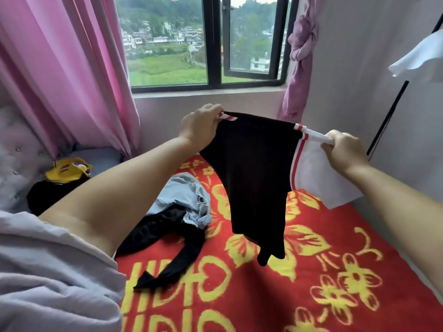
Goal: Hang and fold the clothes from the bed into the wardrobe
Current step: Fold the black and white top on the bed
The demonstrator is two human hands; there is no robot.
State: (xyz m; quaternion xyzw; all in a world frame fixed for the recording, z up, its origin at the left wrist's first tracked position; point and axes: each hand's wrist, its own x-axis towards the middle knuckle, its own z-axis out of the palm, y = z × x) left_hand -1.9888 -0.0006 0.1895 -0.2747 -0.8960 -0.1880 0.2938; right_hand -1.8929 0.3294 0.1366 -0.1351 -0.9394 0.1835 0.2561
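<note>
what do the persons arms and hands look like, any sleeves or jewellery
Both forearms are bare down to the wrist. The left arm comes out of a loose, short, pale lilac sleeve that ends above the elbow. No sleeve shows on the right arm. The left hand and right hand wear no gloves, and no rings, watch or bracelet can be seen.

The bed [323, 271] wears a red blanket with yellow flowers. Near its centre, toward nine o'clock, a light blue garment [184, 197] lies crumpled on a black one [167, 245]. At ten o'clock sits a yellow bag [67, 171].
</note>
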